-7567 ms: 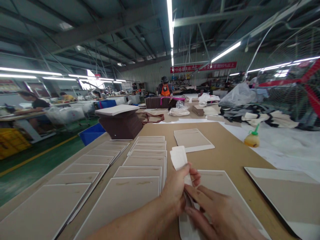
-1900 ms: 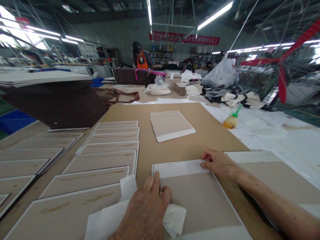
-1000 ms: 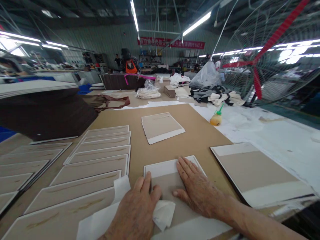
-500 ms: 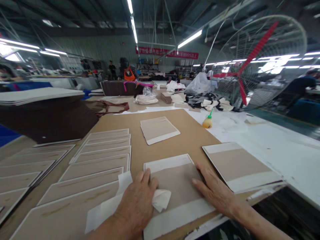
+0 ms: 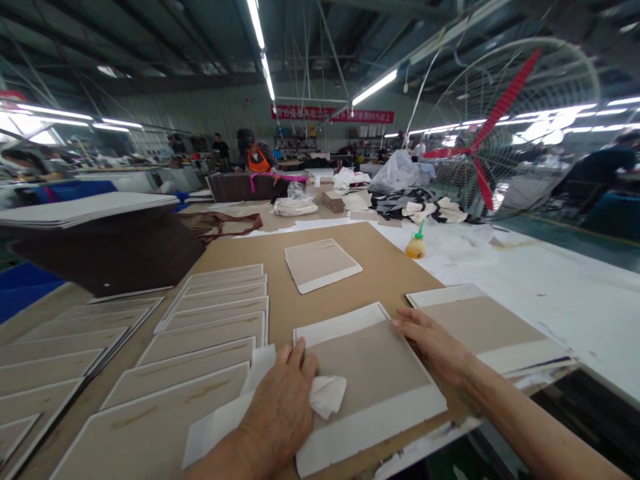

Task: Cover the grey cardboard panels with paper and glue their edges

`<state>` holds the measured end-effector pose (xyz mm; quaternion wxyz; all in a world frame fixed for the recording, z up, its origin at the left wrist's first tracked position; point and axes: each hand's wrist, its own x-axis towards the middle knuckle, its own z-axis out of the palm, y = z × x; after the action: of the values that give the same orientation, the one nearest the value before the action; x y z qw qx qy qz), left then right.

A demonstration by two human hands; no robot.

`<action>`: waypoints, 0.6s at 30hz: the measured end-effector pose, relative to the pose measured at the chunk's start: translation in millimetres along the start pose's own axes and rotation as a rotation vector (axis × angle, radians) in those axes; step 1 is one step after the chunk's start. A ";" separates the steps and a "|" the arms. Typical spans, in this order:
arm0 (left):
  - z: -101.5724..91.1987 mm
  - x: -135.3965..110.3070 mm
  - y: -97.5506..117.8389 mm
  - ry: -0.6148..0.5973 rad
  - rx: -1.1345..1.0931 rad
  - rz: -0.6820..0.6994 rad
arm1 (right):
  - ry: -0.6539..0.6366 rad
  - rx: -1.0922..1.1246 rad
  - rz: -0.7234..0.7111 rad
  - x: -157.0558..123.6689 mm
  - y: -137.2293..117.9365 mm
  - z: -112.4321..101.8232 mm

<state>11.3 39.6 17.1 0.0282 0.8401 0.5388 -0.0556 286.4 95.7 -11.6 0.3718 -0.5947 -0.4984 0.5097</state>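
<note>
A flat beige panel [image 5: 370,360] with white bands along its far and near ends lies in front of me. My left hand [image 5: 283,400] is closed on a white cloth [image 5: 327,395] at the panel's left edge; whether it is fabric or soft paper is hard to tell. Part of that cloth also shows left of the hand, over the nearest panels of an overlapping row [image 5: 200,357]. At the far right corner of the beige panel, my right hand [image 5: 433,340] touches the edge with its fingers stretched out.
A similar panel [image 5: 325,263] lies farther back, and more panels [image 5: 485,327] lie at the right. A tall dark stack [image 5: 110,250] stands at the left. Beyond are a yellow bottle with a green spout [image 5: 416,243], fabric scraps [image 5: 410,200] and a large fan [image 5: 500,133]. A person in an orange apron [image 5: 257,159] is farther off.
My right hand has slid away from me along the panel's right edge to its far corner. The left hand keeps its place on the cloth. The view has shifted slightly.
</note>
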 end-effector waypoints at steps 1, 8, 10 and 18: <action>1.1 -0.4 -0.4 0.001 -0.006 -0.001 | -0.004 0.053 0.018 3.1 0.7 0.7; 12.2 -2.0 -3.7 0.022 -0.049 -0.060 | -0.150 0.313 0.091 12.0 -5.3 11.3; 11.2 -2.1 -3.3 0.027 -0.051 -0.053 | -0.222 0.358 0.116 9.9 -10.6 13.2; 10.1 -2.5 -3.0 0.020 -0.039 -0.051 | -0.309 0.389 0.217 17.4 -17.4 17.3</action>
<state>6.9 37.5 7.5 0.0378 0.8258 0.5614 -0.0372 265.5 115.4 -2.7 0.3417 -0.4770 -0.3752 0.7176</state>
